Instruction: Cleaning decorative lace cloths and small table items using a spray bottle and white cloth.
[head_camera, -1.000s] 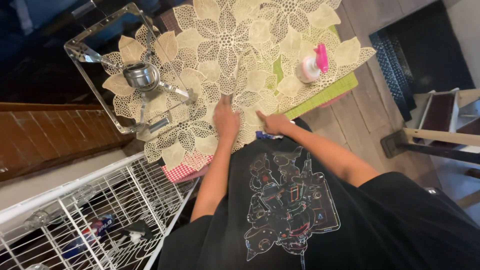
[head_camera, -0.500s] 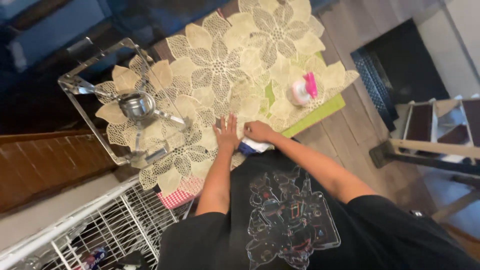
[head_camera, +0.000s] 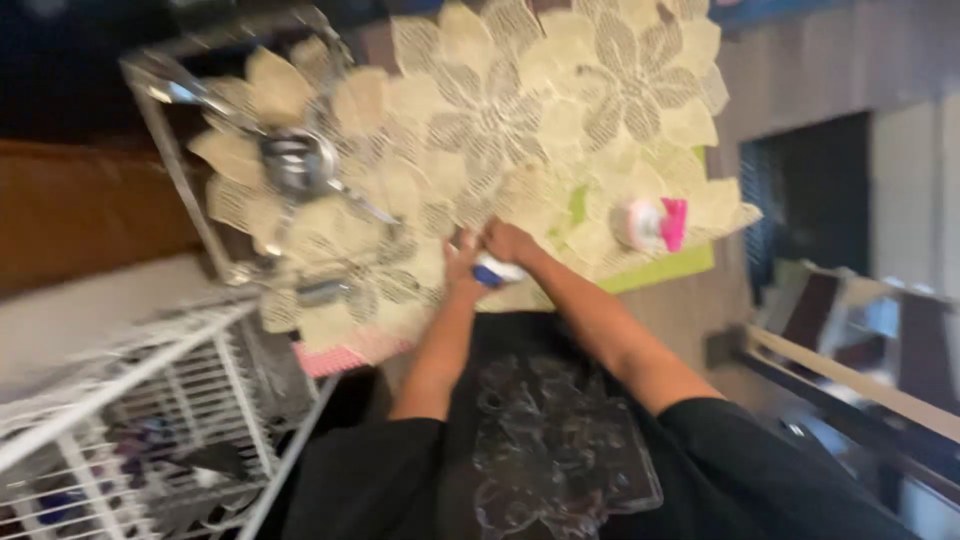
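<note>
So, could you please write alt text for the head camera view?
Both hands, left hand and right hand, meet on a small white and blue object over a cream floral lace tablecloth. A pink and white container stands nearby.

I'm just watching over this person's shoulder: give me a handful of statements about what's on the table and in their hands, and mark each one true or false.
1. Both hands meet at a small white and blue object. True: the left hand and right hand close around it at the table's near edge.
2. The table is covered by a plain red cloth. False: a cream lace cloth with a large flower pattern covers it.
3. A pink and white item lies to the right of the hands. True.
4. The metal frame at the left is held in the left hand. False: it stands apart from both hands.
5. A white wire rack is at the lower left. True.
</note>
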